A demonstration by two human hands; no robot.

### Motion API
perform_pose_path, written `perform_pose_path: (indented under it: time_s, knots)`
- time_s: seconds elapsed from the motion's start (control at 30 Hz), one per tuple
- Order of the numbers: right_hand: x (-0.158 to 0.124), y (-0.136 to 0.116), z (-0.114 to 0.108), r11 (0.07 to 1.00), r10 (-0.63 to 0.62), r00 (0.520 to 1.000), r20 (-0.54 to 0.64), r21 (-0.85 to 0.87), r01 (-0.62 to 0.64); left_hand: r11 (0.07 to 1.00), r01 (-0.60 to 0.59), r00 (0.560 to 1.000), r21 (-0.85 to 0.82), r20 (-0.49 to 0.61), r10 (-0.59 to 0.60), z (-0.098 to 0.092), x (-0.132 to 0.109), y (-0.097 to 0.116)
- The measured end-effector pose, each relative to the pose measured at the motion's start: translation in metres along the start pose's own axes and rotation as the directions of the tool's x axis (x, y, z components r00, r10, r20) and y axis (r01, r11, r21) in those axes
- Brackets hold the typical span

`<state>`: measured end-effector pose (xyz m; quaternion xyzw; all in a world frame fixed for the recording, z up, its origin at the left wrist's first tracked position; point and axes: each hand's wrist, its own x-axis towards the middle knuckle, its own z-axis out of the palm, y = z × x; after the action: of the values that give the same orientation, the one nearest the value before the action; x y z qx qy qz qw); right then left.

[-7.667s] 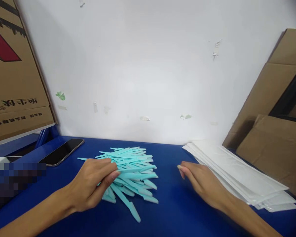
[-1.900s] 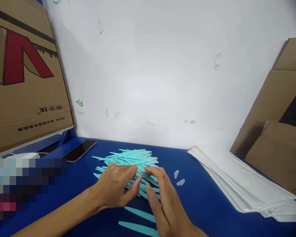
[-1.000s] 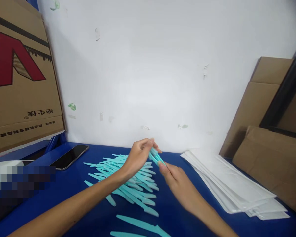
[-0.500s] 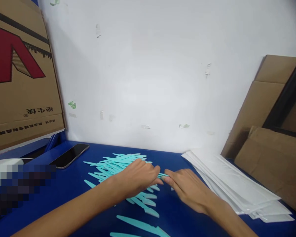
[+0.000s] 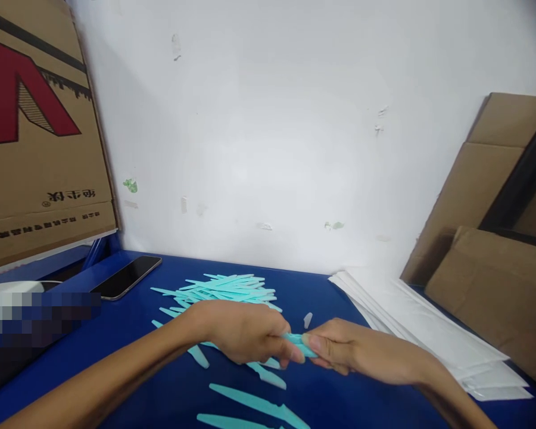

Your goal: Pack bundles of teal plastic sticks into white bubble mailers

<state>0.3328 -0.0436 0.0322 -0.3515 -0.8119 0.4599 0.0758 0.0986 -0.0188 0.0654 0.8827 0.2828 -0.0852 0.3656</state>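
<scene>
Both hands meet above the near side of a heap of turquoise eyebrow razors (image 5: 232, 287). My left hand (image 5: 245, 333) is closed around one end of a small bunch of razors (image 5: 298, 342). At the other end, my right hand (image 5: 352, 351) pinches the same bunch between thumb and fingers. Only a short turquoise stretch shows between the hands; how many razors are in it I cannot tell. A small translucent cap (image 5: 308, 320) lies just beyond my right hand. Nearer to me, two separate razors, one a full-length razor (image 5: 254, 404), lie on the table.
The blue table (image 5: 129, 351) runs back to a white wall. White sleeves (image 5: 429, 322) are stacked at the right, beside leaning cardboard (image 5: 495, 286). On the left are a phone (image 5: 127, 277), a white object (image 5: 13, 289) and a large carton (image 5: 44, 179).
Both hands have come down and nearer to me with the razors between them. My right hand has turned so its thumb shows on top. The translucent cap is now uncovered.
</scene>
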Motion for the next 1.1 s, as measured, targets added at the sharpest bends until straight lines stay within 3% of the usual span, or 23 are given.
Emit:
perform_pose_path:
  time_s: [0.3, 0.53, 1.1]
  knots:
    - [-0.004, 0.0, -0.01, 0.994, 0.071, 0.996, 0.047, 0.081, -0.075, 0.937, -0.044, 0.996, -0.346, 0.063, 0.07, 0.001, 0.012, -0.015]
    - [-0.004, 0.006, -0.016, 0.987, 0.041, 0.993, 0.109, 0.152, -0.058, 0.896, 0.075, 0.997, -0.437, 0.056, -0.056, 0.003, 0.014, -0.015]
    - [-0.005, 0.009, -0.022, 0.976, 0.129, 0.985, 0.115, 0.162, -0.147, 0.797, 0.084, 0.987, -0.599, 0.161, 0.017, -0.001, 0.017, -0.02]
